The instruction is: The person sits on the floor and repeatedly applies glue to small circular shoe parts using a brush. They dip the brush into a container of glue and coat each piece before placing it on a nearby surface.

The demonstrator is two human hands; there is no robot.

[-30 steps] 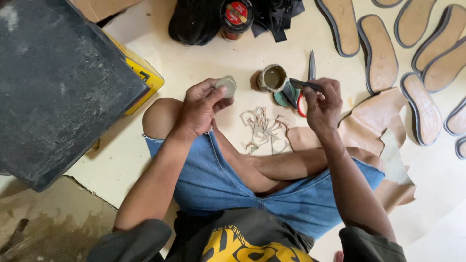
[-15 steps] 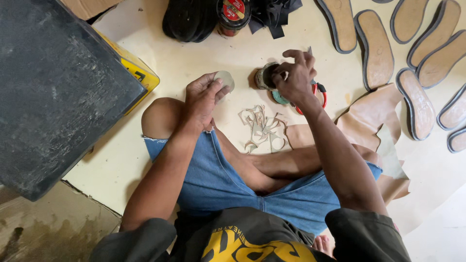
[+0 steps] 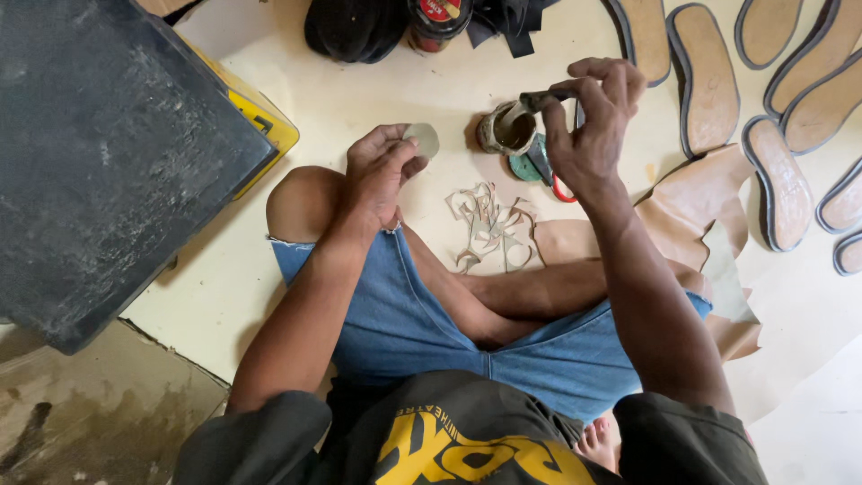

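I sit cross-legged on a pale floor. My left hand (image 3: 382, 171) rests on my left knee and pinches a small rounded tan leather piece (image 3: 423, 139). My right hand (image 3: 593, 121) is raised over a small open glue tin (image 3: 507, 128) and grips the dark handle of a brush (image 3: 539, 101) whose tip dips into the tin. Scissors with a red handle (image 3: 549, 171) lie on the floor just below that hand, beside a teal lid (image 3: 524, 167). A heap of thin leather trimmings (image 3: 492, 224) lies in front of my shins.
Several shoe soles (image 3: 705, 76) lie in rows at the upper right. Tan leather sheets (image 3: 696, 202) spread under my right arm. A large dark slab (image 3: 108, 153) on a yellow box (image 3: 269, 121) fills the left. Black bags and a can (image 3: 435, 18) sit at the top.
My right hand set the scissors down on the floor, moved left to the glue tin and took hold of the brush. My left hand stayed on the knee with the leather piece.
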